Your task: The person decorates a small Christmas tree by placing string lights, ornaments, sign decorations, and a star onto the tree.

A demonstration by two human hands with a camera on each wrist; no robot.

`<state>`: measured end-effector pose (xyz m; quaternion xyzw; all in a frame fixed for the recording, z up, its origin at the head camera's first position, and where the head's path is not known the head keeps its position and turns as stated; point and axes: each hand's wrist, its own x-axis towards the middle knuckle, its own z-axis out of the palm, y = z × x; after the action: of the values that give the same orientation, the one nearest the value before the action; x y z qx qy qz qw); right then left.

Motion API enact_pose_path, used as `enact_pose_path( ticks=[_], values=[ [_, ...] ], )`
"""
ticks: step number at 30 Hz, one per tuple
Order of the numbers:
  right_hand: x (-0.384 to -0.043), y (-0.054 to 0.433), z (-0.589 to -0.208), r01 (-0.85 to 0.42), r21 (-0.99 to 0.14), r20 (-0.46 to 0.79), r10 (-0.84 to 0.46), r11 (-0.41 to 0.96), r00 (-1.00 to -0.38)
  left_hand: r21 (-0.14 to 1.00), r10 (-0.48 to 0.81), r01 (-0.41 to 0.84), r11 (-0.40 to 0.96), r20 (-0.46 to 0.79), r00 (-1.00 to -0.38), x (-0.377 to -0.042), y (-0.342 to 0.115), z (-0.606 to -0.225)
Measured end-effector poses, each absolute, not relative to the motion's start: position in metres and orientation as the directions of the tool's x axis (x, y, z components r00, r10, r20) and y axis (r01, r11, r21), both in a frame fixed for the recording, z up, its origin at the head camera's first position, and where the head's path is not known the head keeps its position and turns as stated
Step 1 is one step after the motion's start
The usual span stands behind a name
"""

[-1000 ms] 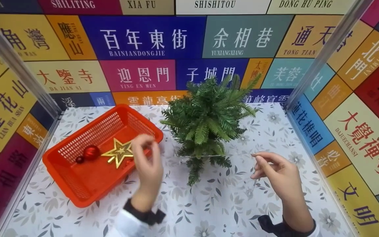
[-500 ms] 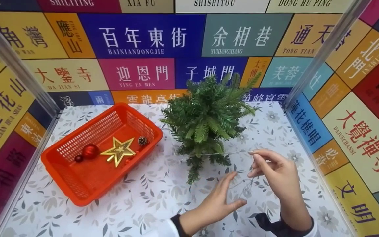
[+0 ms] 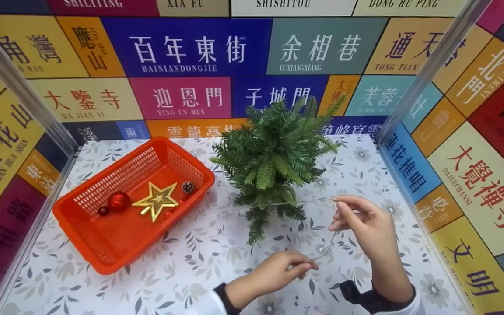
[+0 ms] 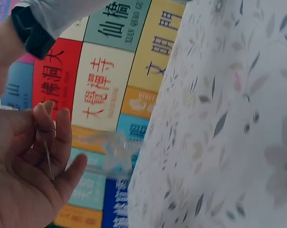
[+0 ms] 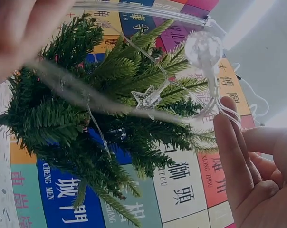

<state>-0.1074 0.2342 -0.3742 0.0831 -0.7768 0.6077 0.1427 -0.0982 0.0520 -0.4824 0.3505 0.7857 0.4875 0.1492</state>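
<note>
2 hands (image 3: 278,272) (image 3: 369,227) hold clear string lights (image 5: 204,50) reaching green tree (image 3: 274,153).

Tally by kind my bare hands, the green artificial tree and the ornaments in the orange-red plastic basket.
Bare left hand and bare right hand: 2
Green artificial tree: 1
Shiny red balls: 2
Gold five-pointed star: 1
Brown pine cone: 1
Total: 7
Small red bit by the star: too unclear to count.

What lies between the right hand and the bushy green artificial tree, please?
In the head view, a thin, clear light string spans between the right hand and the tree.
</note>
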Motion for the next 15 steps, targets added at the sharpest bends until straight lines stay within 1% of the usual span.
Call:
enact_pose_path(
  ticks=[4, 6, 7, 10, 12, 13, 15],
  values=[
    [-0.103, 0.233, -0.373, -0.370, -0.911, 0.376, -0.001, 0.183, -0.926, 0.861, 0.675, 0.410, 0.302, 0.111, -0.730, -0.097, 0.028, -0.476],
    [-0.098, 0.228, -0.371, -0.431, -0.894, 0.429, -0.043, 0.119, -0.902, 0.877, 0.662, 0.383, 0.292, 0.104, -0.743, -0.097, 0.020, -0.475],
    [-0.095, 0.225, -0.369, -0.460, -0.881, 0.455, -0.068, 0.110, -0.888, 0.884, 0.658, 0.372, 0.282, 0.104, -0.746, -0.097, 0.017, -0.475],
    [-0.089, 0.208, -0.364, -0.566, -0.820, 0.551, -0.152, 0.085, -0.821, 0.895, 0.652, 0.369, 0.251, 0.125, -0.748, -0.097, 0.014, -0.477],
    [-0.086, 0.194, -0.361, -0.639, -0.765, 0.613, -0.218, 0.077, -0.760, 0.894, 0.651, 0.378, 0.240, 0.141, -0.746, -0.096, 0.015, -0.479],
    [-0.085, 0.186, -0.360, -0.662, -0.745, 0.628, -0.252, 0.077, -0.736, 0.889, 0.650, 0.390, 0.241, 0.151, -0.745, -0.096, 0.015, -0.480],
    [-0.083, 0.172, -0.359, -0.694, -0.719, 0.652, -0.311, 0.033, -0.691, 0.877, 0.649, 0.413, 0.247, 0.167, -0.742, -0.095, 0.017, -0.481]
  ],
)
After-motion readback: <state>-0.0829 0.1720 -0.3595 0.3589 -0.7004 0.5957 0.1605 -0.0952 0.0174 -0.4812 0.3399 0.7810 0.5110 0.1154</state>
